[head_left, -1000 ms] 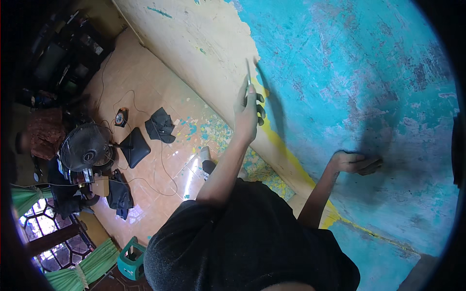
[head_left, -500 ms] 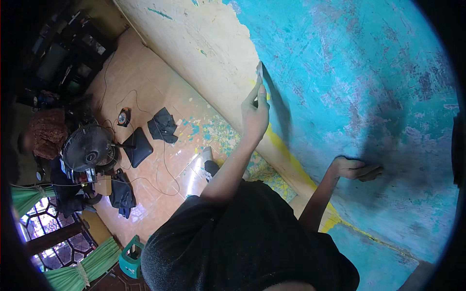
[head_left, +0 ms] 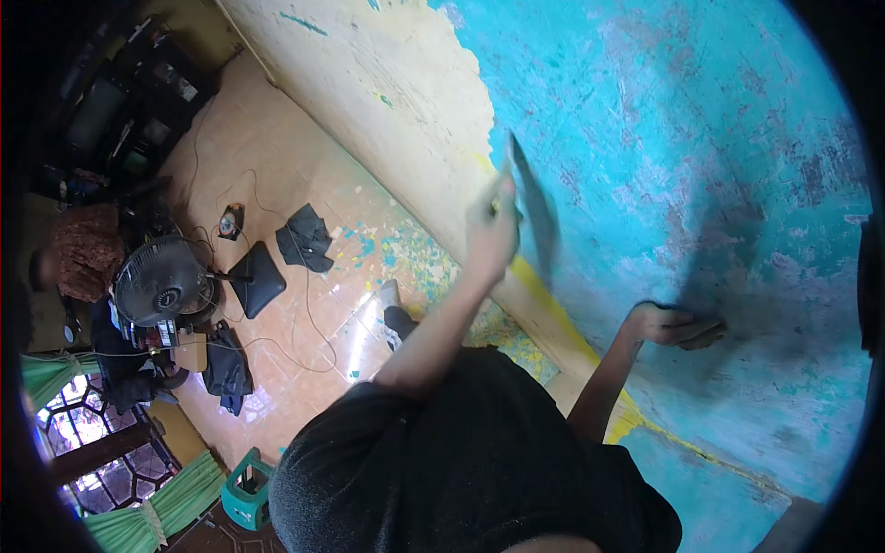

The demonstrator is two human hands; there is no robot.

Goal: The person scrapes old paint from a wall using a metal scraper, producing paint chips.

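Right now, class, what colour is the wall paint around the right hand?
Turquoise-blue wall paint with greyish patches surrounds the right hand; the head view shows it best.

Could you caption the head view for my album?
At a worn turquoise wall, left hand holding a thin-bladed tool, right hand alongside, paint chips on the floor.

Thin blade [head_left: 510,150] in left fingers [head_left: 506,190]

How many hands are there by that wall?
2: the left hand holds a thin tool near the cream paint; the right hand is farther right, by the blue paint.
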